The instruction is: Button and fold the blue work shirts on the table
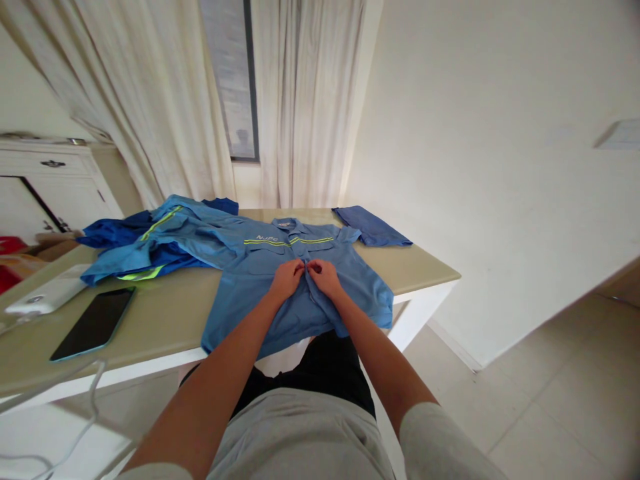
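Note:
A light blue work shirt (pixel 250 293) with yellow reflective stripes lies flat on the beige table (pixel 165 320), collar away from me, its hem hanging over the near edge. My left hand (pixel 286 278) and my right hand (pixel 324 276) meet at the shirt's front placket below the chest. Both are closed in a pinch on the fabric edges there, fingertips almost touching.
A heap of blue garments (pixel 150 243) lies at the table's back left, and a folded blue piece (pixel 373 227) at the back right. A dark phone (pixel 95 322), a white power bank (pixel 47 293) and a cable sit on the left. White curtains and a cabinet stand behind.

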{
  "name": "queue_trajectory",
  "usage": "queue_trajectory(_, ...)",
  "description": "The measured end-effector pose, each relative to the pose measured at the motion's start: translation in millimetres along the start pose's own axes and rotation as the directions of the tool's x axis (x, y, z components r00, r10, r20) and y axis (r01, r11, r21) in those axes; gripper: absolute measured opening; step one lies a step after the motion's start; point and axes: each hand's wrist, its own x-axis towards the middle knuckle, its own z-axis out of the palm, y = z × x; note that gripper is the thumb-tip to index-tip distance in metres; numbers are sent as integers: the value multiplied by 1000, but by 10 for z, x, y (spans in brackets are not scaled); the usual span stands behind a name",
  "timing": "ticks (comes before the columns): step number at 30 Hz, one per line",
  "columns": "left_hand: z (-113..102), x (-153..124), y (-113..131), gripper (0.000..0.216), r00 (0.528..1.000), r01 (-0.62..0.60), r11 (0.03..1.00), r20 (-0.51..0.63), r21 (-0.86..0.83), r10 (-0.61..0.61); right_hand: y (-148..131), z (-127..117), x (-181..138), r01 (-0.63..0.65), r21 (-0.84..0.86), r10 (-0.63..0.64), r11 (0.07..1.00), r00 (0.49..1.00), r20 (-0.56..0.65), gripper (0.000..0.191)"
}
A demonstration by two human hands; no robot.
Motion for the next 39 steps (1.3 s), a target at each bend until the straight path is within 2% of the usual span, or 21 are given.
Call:
queue_trajectory(9, 88, 152, -74, 12, 978, 203, 978, -34, -39, -204, 10, 17, -1, 5, -29, -5, 1000, 1000, 20, 18)
queue_trajectory(16, 50, 15, -14, 15, 985, 163, 982, -41, -98, -167, -2, 13, 4, -2, -9, 2, 1000, 1000, 17, 13)
queue_trajectory(21, 9, 4, 23, 11, 977, 190, 971, -65, -144, -201, -9, 25, 11, -7, -33, 8, 999, 1000, 15, 13)
queue_trajectory(25, 9, 18, 28, 18, 970, 214, 968, -92, -131, -227, -14, 33, -1, 37, -79, -34, 996, 999, 37, 13)
queue_trajectory(31, 16, 23, -5, 18, 973, 221, 959, -23, -180, -228, -30, 41, -20, 63, -111, -59, 992, 997, 43, 12)
queue_trajectory(39, -12, 1, 31, 19, 973, 228, 960, -10, -163, -232, -56, 28, -27, 97, -143, -90, 985, 994, 56, 15)
